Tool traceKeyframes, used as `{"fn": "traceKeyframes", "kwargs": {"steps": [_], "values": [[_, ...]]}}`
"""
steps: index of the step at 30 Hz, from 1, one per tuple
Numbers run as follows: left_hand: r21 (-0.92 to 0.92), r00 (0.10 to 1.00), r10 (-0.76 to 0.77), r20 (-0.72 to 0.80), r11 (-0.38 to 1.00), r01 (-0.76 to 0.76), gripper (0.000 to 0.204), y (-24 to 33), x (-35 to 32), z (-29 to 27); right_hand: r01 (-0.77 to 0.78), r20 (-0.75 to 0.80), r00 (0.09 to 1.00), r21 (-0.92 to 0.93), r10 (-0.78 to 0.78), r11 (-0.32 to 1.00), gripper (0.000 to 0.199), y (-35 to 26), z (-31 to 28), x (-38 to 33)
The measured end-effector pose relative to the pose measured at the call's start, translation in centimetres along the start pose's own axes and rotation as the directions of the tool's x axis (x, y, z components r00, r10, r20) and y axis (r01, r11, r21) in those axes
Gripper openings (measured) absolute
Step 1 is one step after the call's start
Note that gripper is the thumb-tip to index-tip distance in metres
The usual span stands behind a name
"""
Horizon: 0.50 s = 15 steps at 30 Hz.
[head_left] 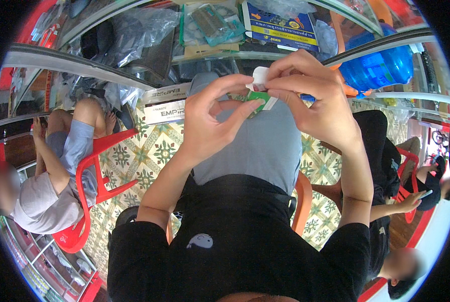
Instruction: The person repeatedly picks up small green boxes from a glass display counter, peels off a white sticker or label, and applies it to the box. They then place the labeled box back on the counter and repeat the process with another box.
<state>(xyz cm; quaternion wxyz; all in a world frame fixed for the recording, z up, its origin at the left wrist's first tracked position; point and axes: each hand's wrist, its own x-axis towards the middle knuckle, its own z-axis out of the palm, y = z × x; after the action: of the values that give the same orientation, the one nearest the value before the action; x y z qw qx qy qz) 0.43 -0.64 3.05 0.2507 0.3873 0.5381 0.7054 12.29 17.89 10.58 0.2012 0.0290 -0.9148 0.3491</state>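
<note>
A single fisheye view looks from the person's own head, above and behind the hands, facing steeply down. The left hand [217,117] and right hand [316,100] are near the lens, just above centre. Behind them the black shirt [235,267] fills the lower part; beyond them a glass case [84,66] bends across the top, and the tiled floor [157,151] shows farther down.
</note>
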Motion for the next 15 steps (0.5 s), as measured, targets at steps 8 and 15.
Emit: {"fn": "traceKeyframes", "kwargs": {"steps": [8, 15], "values": [[-0.082, 1.000, 0.012, -0.020, 0.997, -0.014, 0.045, -0.5, 0.0, 0.0, -0.065, 0.052, 0.997, 0.013, 0.064, 0.998, 0.033, -0.7, -0.6, -0.3], [-0.157, 0.995, 0.068, -0.075, 0.984, -0.079, 0.044, -0.4, 0.0, 0.0, -0.083, -0.218, 0.966, 0.239, 0.137, 0.967, 0.026, 0.1, 0.2, -1.3]]}}
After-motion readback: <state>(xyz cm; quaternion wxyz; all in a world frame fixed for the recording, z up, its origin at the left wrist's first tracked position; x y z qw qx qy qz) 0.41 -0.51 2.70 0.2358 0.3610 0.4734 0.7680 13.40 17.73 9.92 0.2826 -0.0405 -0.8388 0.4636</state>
